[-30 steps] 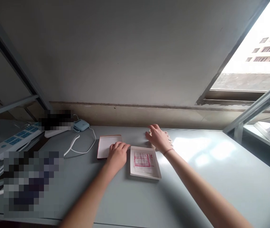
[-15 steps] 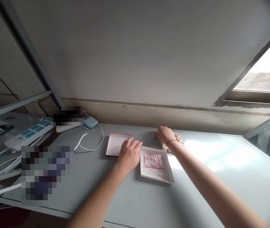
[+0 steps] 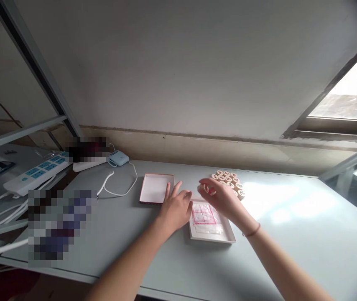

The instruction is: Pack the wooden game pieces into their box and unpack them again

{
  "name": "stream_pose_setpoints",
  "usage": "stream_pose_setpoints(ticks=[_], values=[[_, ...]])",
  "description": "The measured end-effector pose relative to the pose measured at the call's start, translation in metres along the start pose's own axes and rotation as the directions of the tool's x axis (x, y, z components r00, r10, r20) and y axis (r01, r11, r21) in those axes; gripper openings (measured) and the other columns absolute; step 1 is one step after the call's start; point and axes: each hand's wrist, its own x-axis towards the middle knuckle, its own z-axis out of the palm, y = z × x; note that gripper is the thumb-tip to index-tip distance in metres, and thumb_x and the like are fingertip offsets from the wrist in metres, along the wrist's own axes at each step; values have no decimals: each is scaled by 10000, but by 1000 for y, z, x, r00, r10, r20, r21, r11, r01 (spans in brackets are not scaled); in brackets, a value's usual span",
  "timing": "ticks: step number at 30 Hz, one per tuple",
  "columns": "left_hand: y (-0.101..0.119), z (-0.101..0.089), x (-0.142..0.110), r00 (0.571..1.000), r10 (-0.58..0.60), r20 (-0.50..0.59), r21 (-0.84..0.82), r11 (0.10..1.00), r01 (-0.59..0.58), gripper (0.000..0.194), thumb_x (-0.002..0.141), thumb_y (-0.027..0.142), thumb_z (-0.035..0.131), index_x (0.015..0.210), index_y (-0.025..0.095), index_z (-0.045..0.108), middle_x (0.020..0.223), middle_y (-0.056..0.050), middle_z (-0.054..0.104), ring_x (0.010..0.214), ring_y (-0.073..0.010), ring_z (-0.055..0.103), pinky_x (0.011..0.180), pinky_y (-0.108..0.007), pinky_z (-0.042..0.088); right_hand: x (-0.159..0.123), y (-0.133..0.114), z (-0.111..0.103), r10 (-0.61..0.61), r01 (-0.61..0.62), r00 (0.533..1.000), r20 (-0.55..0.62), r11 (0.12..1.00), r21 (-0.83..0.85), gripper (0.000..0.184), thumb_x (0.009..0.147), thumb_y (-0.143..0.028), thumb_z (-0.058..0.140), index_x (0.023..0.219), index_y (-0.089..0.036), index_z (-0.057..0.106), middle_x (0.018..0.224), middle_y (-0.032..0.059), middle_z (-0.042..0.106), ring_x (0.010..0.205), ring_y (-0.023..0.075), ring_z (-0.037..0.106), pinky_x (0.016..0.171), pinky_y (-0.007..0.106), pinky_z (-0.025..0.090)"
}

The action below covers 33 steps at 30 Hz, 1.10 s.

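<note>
A shallow white box [image 3: 212, 237] with a folded sheet printed with a red grid lies on the pale table [image 3: 291, 234]. Its empty lid [image 3: 156, 188] lies to the left. My left hand [image 3: 177, 207] rests flat on the table at the box's left edge, fingers spread. My right hand [image 3: 220, 196] hovers over the box's far end, thumb and fingers pinched on a round wooden game piece [image 3: 201, 188]. A cluster of several round wooden pieces [image 3: 229, 180] with printed characters sits just behind my right hand.
A small blue device [image 3: 118, 159] with a white cable [image 3: 119, 188] lies at the back left. A white power strip [image 3: 34, 174] and more cables sit on a shelf to the left. A wall runs behind the table; a window is at the right.
My right hand has drawn back from the cluster of pieces toward the box with one piece in its fingers, uncovering the cluster. My left hand has stayed beside the box.
</note>
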Motion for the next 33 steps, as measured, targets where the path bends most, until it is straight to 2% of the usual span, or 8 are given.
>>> stream_pose_setpoints(ticks=[3, 6, 9, 15, 20, 25, 29, 33], values=[[-1, 3, 1, 1000, -23, -2, 33, 999, 23, 342, 926, 199, 415, 1227, 197, 576, 1144, -71, 652, 1285, -309, 409, 1128, -581, 231, -23, 1, 8, -32, 24, 998, 46, 985, 170, 252, 868, -378, 489, 982, -202, 629, 831, 56, 698, 696, 185, 652, 622, 296, 514], [-2, 5, 2, 1000, -21, -10, 71, 997, 22, 350, 922, 190, 422, 1233, 205, 582, 1096, -81, 656, 1181, -293, 472, 1114, -570, 252, -31, 2, 12, -26, -2, 992, 124, 975, 220, 202, 866, -348, 498, 925, -206, 629, 799, 44, 697, 678, 175, 645, 585, 276, 510], [-2, 5, 2, 1000, -17, 0, 69, 997, 17, 361, 921, 183, 418, 1245, 209, 577, 1101, -80, 653, 1158, -282, 472, 1109, -585, 236, -31, 4, 12, -30, 0, 990, 140, 978, 208, 173, 858, -298, 511, 946, -208, 629, 794, 31, 693, 668, 162, 636, 583, 263, 503], [-2, 0, 3, 999, -15, 31, 21, 1000, 14, 390, 919, 161, 398, 1267, 225, 564, 1122, -77, 648, 1157, -268, 470, 1107, -605, 210, -32, 8, 18, -94, 76, 991, 96, 982, 174, 146, 842, -184, 525, 933, -202, 637, 857, 32, 680, 706, 148, 630, 627, 252, 503], [-1, -4, 3, 998, -27, 62, -15, 999, 28, 434, 899, 120, 362, 1255, 248, 575, 1116, -62, 648, 1178, -256, 467, 1114, -591, 210, -33, 2, 27, -157, 150, 984, 85, 985, 85, 234, 846, -115, 517, 996, -229, 657, 1047, 50, 616, 656, 109, 621, 685, 265, 507], [1, -3, 4, 998, -54, 33, -31, 998, 55, 387, 864, 195, 464, 1228, 250, 586, 1078, -55, 665, 1180, -262, 473, 1124, -596, 175, -33, 1, 25, -141, 139, 987, 75, 990, 25, 289, 840, -98, 532, 1085, -231, 608, 1011, 43, 645, 770, 156, 636, 693, 266, 485], [4, -3, 6, 996, -75, 48, -23, 997, 76, 354, 823, 266, 549, 1172, 256, 615, 1059, -58, 674, 1172, -276, 486, 1126, -611, 147, -33, 4, 22, -122, 120, 991, 47, 992, 31, 192, 842, -119, 543, 997, -211, 607, 965, 38, 649, 757, 156, 618, 652, 252, 468], [5, -5, 5, 994, -77, 72, -40, 996, 80, 421, 799, 256, 570, 1220, 258, 588, 1093, -62, 664, 1191, -282, 478, 1129, -617, 134, -33, 2, 25, -172, 169, 982, 82, 985, 41, 245, 827, -65, 520, 960, -230, 644, 1013, 32, 637, 762, 137, 625, 682, 242, 471]])
